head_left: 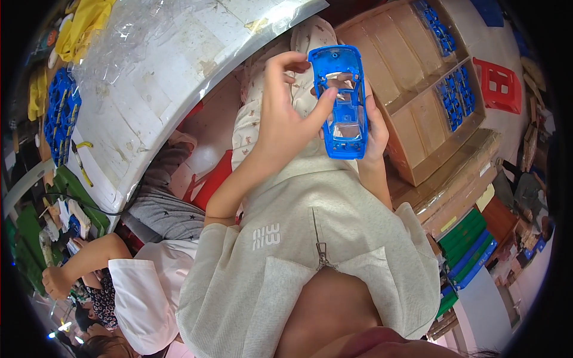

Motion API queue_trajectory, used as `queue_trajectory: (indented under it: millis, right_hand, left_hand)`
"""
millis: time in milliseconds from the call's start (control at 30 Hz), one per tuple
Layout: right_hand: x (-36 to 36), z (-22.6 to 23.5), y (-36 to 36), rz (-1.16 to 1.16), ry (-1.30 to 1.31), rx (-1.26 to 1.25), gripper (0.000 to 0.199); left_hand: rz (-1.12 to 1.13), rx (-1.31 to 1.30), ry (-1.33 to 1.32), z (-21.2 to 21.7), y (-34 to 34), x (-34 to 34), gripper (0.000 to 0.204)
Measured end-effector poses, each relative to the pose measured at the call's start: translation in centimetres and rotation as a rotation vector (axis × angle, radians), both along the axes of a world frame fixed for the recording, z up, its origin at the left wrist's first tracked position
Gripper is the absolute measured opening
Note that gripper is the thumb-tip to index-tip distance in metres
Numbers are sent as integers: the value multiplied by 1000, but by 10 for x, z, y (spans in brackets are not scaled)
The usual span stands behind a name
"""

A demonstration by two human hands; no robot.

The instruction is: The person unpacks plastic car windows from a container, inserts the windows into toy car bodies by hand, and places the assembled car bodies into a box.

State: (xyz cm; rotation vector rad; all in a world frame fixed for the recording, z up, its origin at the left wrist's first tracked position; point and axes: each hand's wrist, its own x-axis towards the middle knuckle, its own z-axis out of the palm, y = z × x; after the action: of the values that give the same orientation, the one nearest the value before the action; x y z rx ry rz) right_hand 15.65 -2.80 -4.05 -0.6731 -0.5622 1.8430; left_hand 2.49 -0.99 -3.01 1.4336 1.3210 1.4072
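Observation:
A blue plastic toy car body shell (346,112) is held up over my lap, its hollow inside showing. Clear window plastic (347,131) sits in it. My right hand (376,134) grips the shell along its right side, with most of the fingers hidden behind it. From the left, my left hand (287,119) reaches over the shell's edge; its thumb presses on the inside near the upper window. The left index finger is bent at the shell's top left corner.
On the left, a white table (179,65) carries clear plastic pieces (143,36), blue parts (59,116) and yellow-handled pliers (82,162). An open cardboard box (412,80) holding blue shells (456,95) stands to the right. A red stool (496,85) lies beyond. A co-worker's white sleeve (143,301) is at lower left.

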Motion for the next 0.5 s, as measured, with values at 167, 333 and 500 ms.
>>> queue_trajectory:
  millis: [167,333,500]
  right_hand:
    - [0,-6,-3,31,-208,42,61]
    - [-1,-2,-3,40,-225,53,61]
    - [-10,0,7,-64,-683,158,21]
  left_hand:
    - [-239,-171,-54,-4,7,-3,15]
    - [-246,-199,27,5,9,-4,15]
    - [-167,-129,246,-3,11,-6,17]
